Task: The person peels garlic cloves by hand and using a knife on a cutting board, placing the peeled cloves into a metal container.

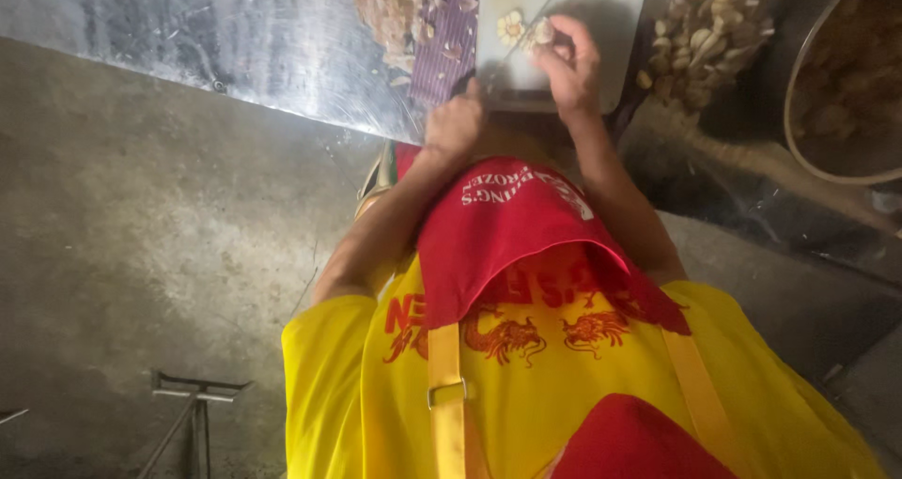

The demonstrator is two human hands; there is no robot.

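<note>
Head view: a white cutting board (601, 28) overhangs the steel table's (235, 47) near edge, hemmed by a heap of cloves (709, 33) and a metal bowl (827, 131). On the board, the right hand (573, 66) pinches a pale garlic clove (543, 32); a halved clove (510, 26) lies just beside. At the board's near corner, the left hand (453, 127) is fisted; what it holds is hidden.

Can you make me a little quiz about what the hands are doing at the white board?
1. True or false: the right hand pinches a pale clove over the white cutting board.
2. Where is the pile of cloves? A) right of the board B) left of the board C) on the floor
3. Fill in: the apron is ___.
Key: 1 true; 2 A; 3 red.
</note>
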